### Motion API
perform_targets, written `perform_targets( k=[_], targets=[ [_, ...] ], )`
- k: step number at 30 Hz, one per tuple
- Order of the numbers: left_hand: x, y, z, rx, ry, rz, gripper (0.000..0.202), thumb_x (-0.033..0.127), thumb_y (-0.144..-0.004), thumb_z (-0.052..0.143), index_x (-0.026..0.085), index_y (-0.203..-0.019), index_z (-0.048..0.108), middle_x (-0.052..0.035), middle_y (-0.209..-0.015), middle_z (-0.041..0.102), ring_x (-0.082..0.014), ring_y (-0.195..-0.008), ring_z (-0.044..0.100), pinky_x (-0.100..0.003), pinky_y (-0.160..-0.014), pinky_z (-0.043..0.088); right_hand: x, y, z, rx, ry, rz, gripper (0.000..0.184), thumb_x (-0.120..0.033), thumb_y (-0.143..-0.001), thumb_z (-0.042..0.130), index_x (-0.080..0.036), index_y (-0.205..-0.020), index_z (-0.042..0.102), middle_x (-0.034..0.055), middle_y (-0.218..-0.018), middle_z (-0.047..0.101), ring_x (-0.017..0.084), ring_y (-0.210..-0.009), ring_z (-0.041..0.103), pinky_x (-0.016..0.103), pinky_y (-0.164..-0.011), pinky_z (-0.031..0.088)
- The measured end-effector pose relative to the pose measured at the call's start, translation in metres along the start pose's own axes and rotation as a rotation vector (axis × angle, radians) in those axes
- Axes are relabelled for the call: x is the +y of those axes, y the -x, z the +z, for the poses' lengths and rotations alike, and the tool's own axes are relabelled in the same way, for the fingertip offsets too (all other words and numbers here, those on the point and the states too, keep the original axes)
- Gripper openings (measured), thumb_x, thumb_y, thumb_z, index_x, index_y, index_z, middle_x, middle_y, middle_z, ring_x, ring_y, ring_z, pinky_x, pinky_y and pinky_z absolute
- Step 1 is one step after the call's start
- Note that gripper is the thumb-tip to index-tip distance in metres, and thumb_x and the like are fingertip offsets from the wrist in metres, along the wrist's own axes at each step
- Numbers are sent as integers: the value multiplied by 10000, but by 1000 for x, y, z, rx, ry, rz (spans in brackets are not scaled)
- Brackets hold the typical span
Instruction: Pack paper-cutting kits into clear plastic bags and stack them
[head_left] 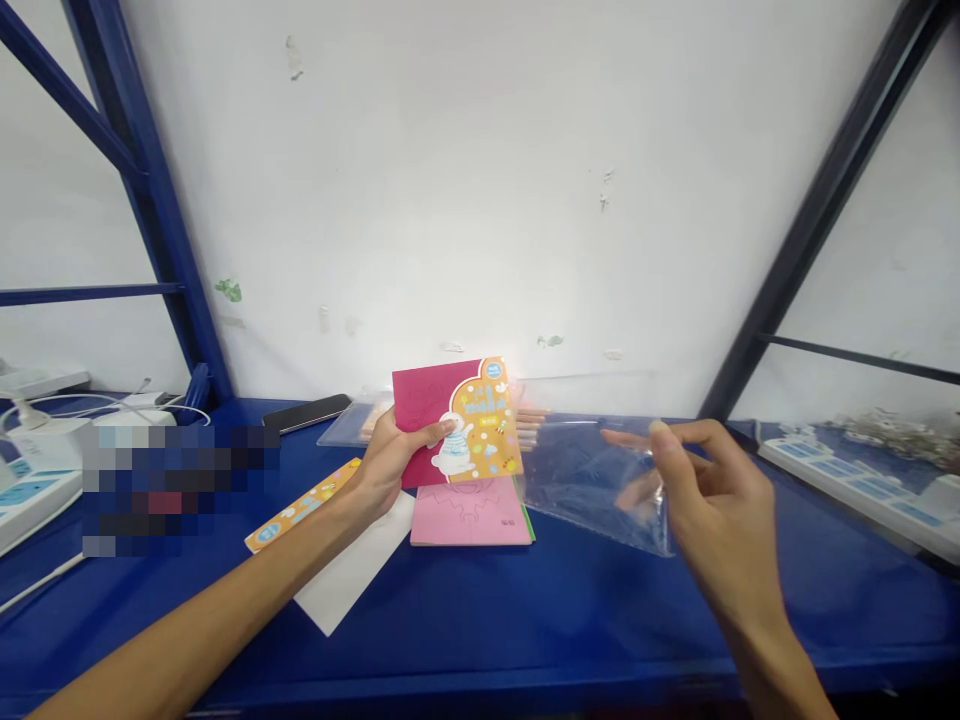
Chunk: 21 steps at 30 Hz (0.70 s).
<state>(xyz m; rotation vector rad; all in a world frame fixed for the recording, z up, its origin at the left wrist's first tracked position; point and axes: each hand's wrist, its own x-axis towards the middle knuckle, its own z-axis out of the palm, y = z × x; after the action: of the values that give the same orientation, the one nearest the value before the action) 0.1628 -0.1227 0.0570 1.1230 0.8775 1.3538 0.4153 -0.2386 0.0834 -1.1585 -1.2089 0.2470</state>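
Note:
My left hand (390, 462) is closed on a small stack of cards (457, 420): a magenta card in front and an orange card with a cartoon rabbit behind it, held upright above the blue table (525, 600). My right hand (701, 490) pinches the edge of a clear plastic bag (592, 475), lifted just right of the cards. Below the cards a stack of pink sheets (471, 512) lies flat on the table.
A white sheet (352, 575) and an orange strip (300, 508) lie near my left wrist. A black phone (307, 413) and a clear pack of coloured pencils (360, 420) sit by the wall. Power strips (34, 470) lie at far left, white trays (847, 475) at right. Blue rack posts (161, 230) stand at both sides.

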Motion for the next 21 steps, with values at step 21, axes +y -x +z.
perform_targets(
  k=[21],
  targets=[
    [2,6,3,-163,-30,-93,588,319,-624,946,164,-1128,686,-115,-1109,774,-288,-959,747,-395,-814,621,25,-14,-1,-374,-246,266,502,-580,-965,599,-299,-1381,591,87,-1147,791,247,-918,770,332,-707,582]
  ],
)
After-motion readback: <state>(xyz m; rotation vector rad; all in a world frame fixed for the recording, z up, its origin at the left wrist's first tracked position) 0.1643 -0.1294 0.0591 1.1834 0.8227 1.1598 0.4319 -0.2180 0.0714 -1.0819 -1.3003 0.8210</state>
